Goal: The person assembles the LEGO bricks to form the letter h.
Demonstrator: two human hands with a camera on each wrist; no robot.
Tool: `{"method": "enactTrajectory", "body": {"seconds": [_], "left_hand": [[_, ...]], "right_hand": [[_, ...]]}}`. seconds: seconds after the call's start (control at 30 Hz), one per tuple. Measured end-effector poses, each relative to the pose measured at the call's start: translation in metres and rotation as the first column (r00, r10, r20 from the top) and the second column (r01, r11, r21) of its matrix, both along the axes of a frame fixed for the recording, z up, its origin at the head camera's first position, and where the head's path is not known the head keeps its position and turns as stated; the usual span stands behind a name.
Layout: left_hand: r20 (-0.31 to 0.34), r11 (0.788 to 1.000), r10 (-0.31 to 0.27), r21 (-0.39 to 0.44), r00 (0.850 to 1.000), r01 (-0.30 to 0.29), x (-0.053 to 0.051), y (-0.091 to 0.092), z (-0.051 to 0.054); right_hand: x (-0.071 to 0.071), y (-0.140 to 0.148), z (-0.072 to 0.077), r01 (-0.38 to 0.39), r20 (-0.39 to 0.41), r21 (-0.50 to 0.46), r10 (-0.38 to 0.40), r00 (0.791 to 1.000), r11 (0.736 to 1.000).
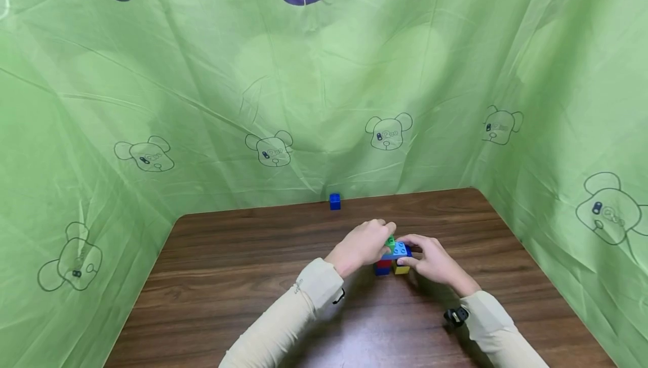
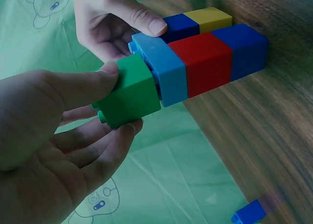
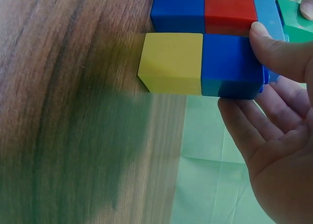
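Note:
My left hand [image 1: 361, 246] pinches a green block [image 2: 132, 94] between thumb and fingers, at the left end of a light-blue block [image 2: 168, 72]. A narrow dark gap shows between the two, and the green one sits a little askew. The light-blue block lies across two short stacks on the table. One stack is a red block [image 2: 203, 62] over a blue block [image 2: 244, 50]. In the other, a dark-blue block [image 3: 230, 65] tops a yellow block [image 3: 171, 62]. My right hand [image 1: 435, 261] grips the dark-blue block, thumb on one side and fingers opposite.
A single small blue block [image 1: 334, 202] stands at the table's back edge, close to the green curtain [image 1: 314, 103] that hangs behind and at both sides. The wooden table [image 1: 228, 278] extends left of the stacks.

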State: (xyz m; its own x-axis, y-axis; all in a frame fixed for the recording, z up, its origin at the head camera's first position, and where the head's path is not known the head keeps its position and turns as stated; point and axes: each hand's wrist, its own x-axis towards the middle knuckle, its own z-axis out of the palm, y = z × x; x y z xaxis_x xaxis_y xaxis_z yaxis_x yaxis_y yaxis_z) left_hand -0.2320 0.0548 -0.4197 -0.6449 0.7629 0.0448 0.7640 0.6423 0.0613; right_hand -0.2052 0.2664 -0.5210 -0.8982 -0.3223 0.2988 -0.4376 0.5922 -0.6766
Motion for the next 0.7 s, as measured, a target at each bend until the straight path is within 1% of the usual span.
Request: {"method": "enactTrajectory", "body": {"seconds": [0.1, 0.27, 0.4, 0.53, 0.7], "left_hand": [[-0.009, 1.000, 0.008, -0.005, 1.000, -0.008, 0.001, 0.001, 0.000], [-0.027, 1.000, 0.006, -0.007, 1.000, -0.006, 0.003, 0.004, -0.001], [-0.037, 1.000, 0.011, 0.007, 0.999, -0.011, 0.004, 0.004, -0.003], [-0.025, 0.999, 0.020, 0.050, 1.000, -0.018, 0.004, 0.003, -0.007], [0.004, 0.992, 0.029, 0.119, 1.000, -0.030, 0.002, 0.002, -0.015]], "right_hand": [[0.000, -0.001, 0.001, 0.006, 0.001, 0.004, -0.006, 1.000, 1.000], [0.001, -0.001, 0.002, 0.014, -0.008, 0.017, -0.014, 1.000, 1.000], [0.002, -0.001, 0.002, 0.017, -0.009, 0.024, -0.017, 1.000, 1.000], [0.001, -0.001, 0.002, 0.013, -0.005, 0.014, -0.013, 1.000, 1.000], [0.000, -0.001, 0.002, 0.010, -0.014, 0.016, -0.010, 1.000, 1.000]]}}
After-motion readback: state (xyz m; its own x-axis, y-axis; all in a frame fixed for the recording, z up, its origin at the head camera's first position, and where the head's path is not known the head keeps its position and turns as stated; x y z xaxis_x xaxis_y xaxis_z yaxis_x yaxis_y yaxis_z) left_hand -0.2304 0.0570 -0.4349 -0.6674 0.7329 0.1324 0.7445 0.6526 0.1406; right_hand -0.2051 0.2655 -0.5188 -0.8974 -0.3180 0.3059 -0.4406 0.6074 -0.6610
